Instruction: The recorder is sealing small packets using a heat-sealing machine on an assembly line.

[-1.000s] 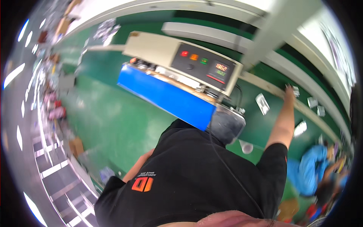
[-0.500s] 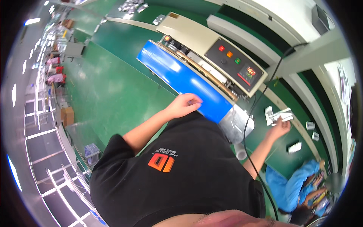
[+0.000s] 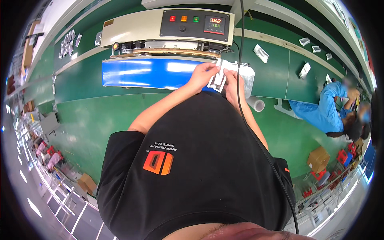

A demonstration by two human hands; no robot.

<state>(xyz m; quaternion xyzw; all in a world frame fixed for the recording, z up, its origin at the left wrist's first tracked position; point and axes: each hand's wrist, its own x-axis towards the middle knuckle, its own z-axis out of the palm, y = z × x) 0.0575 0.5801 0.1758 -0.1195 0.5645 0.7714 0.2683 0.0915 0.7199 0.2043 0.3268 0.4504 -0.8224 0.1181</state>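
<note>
My left hand [image 3: 202, 76] and my right hand [image 3: 232, 87] are close together at the right end of a blue conveyor belt [image 3: 140, 73]. Between them is a shiny silver-white foil pouch [image 3: 217, 82], its top edge near the sealing machine [image 3: 132, 31]. The left thumb and fingers pinch one side of it. On the other side, my right fingers are closed at its edge. A bare metal plate [image 3: 248, 76] sticks out just right of the hands.
A black cable [image 3: 241, 36] hangs down past my right forearm. Several foil pouches [image 3: 261, 53] lie on the green bench to the right; a pile of pouches [image 3: 69, 44] is at far left. A person in blue [image 3: 320, 108] sits at right, near a clear roll [image 3: 258, 105].
My view has turned toward the machine. The right hand has brought the foil pouch from the bench at right to the belt's end, and the left hand now grips it too.
</note>
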